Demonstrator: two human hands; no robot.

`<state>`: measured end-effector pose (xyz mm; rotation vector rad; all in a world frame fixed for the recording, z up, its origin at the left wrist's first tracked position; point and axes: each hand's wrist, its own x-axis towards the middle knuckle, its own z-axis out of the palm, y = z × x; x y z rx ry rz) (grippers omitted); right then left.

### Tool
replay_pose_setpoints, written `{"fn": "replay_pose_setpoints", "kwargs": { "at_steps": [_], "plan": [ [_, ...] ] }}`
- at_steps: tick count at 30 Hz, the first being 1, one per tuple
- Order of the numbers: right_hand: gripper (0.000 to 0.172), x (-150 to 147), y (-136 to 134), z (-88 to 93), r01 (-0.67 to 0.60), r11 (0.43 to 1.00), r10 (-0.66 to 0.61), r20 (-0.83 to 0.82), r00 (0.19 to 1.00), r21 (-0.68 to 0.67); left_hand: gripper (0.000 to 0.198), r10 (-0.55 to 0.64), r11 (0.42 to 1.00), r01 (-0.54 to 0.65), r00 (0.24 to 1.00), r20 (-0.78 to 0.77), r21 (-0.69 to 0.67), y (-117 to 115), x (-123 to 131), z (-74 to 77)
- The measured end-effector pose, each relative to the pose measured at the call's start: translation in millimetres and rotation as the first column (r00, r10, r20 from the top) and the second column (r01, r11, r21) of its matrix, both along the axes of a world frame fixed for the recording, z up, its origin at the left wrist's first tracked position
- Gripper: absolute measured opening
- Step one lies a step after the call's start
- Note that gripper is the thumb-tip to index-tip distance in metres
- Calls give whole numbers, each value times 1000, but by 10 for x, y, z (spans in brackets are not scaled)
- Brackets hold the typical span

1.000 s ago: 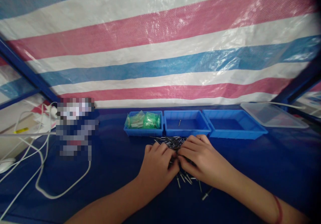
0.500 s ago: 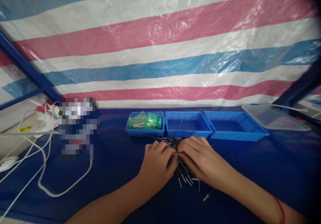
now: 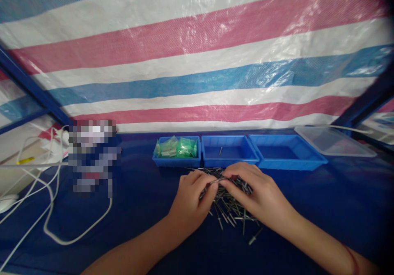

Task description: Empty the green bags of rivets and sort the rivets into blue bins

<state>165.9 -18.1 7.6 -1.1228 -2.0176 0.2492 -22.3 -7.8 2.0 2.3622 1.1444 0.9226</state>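
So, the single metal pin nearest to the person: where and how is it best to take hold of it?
I would pinch the pin by its thicker, pale end, coming from the near left side. It lies aslant, with this end pointing away from the pile, so a pinch there would probably disturb no other pins; its thin end points toward the right forearm.

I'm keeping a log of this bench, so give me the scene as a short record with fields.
Left hand: pinching a thin metal piece
Right hand: pinching the same piece
Under hands: loose pile of metal pins on a blue table
Left bin: green packets
Middle bin: one metal pin
Right bin: beside a translucent sheet
Backdrop: striped tarp
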Motion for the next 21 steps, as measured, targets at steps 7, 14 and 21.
{"fn": "replay_pose_setpoints", "kwargs": {
  "at_steps": [7,14,21],
  "plan": [
    [12,-88,-44,19,-29,974,-34,-271,962,-224,14,-17,1000,17,999,50,-11,0,-1,9],
    [10,-111,-71,26,-40,973,-37,-327,944,-227,12,-34,999,35,998,43,-26,-1,9,-5],
    [7,-82,-73,8,-108,982,56,-312,949,-153,6,-41,998,42,998,39,-40,22,12,-38]
  ]
}}
